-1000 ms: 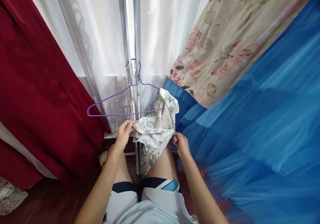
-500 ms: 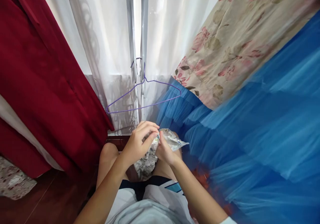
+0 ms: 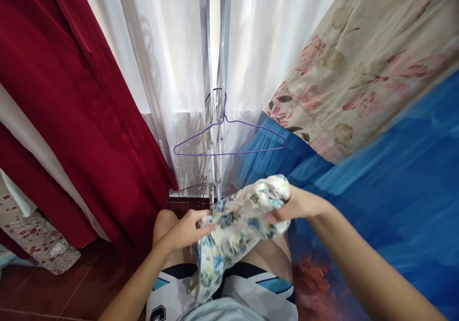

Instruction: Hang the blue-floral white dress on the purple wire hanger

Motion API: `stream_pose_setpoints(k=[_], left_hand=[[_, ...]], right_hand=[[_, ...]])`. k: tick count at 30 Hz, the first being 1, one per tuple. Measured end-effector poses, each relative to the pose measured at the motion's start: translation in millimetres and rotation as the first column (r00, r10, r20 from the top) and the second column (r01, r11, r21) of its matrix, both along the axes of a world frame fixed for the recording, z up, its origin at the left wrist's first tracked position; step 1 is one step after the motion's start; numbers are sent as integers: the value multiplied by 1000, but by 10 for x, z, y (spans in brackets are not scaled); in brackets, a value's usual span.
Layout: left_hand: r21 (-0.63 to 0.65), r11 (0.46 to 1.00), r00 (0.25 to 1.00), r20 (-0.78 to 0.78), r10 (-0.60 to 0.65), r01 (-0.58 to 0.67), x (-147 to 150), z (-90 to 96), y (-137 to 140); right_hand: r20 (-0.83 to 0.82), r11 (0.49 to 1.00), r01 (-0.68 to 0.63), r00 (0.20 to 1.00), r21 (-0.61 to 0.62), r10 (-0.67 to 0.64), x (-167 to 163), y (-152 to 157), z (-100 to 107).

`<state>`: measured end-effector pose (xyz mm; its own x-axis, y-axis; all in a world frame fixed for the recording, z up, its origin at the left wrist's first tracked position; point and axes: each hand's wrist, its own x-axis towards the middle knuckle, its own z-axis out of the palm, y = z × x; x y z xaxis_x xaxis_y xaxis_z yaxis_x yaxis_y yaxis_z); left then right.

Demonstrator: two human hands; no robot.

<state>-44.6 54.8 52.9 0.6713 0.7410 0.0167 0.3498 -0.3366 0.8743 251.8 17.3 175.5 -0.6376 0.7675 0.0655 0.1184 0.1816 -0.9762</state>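
Observation:
A crumpled white cloth with blue, green and yellow flowers (image 3: pixel 238 225) stretches between my hands above my lap. My left hand (image 3: pixel 191 227) grips its left end, thumb on top. At the other end, my right hand (image 3: pixel 299 205) is wrapped round the bunched fabric, its fingers partly hidden. A loose fold of the cloth hangs down toward my shorts (image 3: pixel 172 294). Whether it is a garment I cannot tell. Just beyond the cloth, a purple wire hanger (image 3: pixel 224 116) hangs from a pale metal rack (image 3: pixel 210 48).
Dark red fabric (image 3: pixel 103 120) hangs at the left. White curtains (image 3: pixel 172 48) are behind the rack. On the right hang a beige floral cloth (image 3: pixel 344 77) and blue tulle (image 3: pixel 405 177). Red-brown tiles (image 3: pixel 86 282) cover the floor, with a flower-patterned cloth (image 3: pixel 53 249) at lower left.
My hands have moved apart, the right one outward to the right. The bunched cloth is now spread wider between them, showing its floral print. The view has shifted slightly left.

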Motion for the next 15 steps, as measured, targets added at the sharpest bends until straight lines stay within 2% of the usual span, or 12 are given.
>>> stream_pose_setpoints(k=[2, 3, 5, 7, 9, 11, 12, 13, 15], left_hand=[[137, 981, 990, 47, 134, -139, -103, 39, 101], [162, 966, 977, 105, 187, -202, -156, 66, 151], [126, 945, 932, 245, 265, -302, -255, 126, 235], [36, 936, 878, 361, 313, -349, -349, 203, 292], [-18, 948, 868, 396, 299, -318, -445, 303, 333], [40, 965, 924, 301, 236, -260, -541, 416, 379], [105, 968, 957, 204, 205, -229, -588, 471, 408], [184, 963, 979, 93, 182, -196, -635, 524, 442], [360, 926, 981, -105, 164, -116, -724, 620, 532]], right_hand=[[148, 977, 178, 970, 120, -195, 136, 72, 91], [186, 952, 250, 941, 179, -282, 178, 114, 105], [202, 885, 355, 884, 301, -423, 214, 210, 90], [176, 783, 408, 825, 470, -537, 205, 328, 49], [143, 636, 393, 768, 664, -624, 186, 470, 6], [119, 490, 338, 715, 804, -689, 194, 628, -42], [117, 447, 315, 694, 837, -710, 214, 707, -72], [124, 430, 302, 680, 851, -723, 242, 781, -107], [155, 444, 290, 666, 848, -730, 309, 898, -191]])
